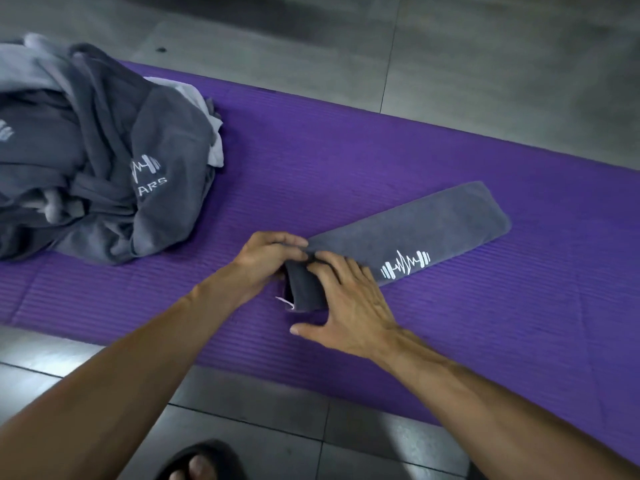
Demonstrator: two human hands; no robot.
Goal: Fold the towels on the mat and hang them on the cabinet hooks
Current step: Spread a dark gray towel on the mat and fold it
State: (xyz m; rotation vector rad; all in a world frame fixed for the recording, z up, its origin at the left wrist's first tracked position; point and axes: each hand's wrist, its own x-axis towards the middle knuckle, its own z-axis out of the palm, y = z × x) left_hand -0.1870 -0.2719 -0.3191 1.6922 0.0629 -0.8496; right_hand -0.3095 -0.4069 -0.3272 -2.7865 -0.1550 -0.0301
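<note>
A dark grey towel (426, 226), folded into a long narrow strip with a white barbell logo, lies slanted on the purple mat (346, 161). Its near end is turned over into a short flap. My left hand (266, 261) pinches that folded end from the left with curled fingers. My right hand (349, 303) lies flat on the flap with straight fingers and the thumb spread out on the mat. A loose pile of grey towels (97, 161) sits on the mat's left end. No cabinet or hooks are in view.
Grey floor tiles (485, 64) surround the mat on the far and near sides. My foot in a black sandal (201, 462) stands on the tiles at the bottom edge. Bare mat stretches between the pile and the strip.
</note>
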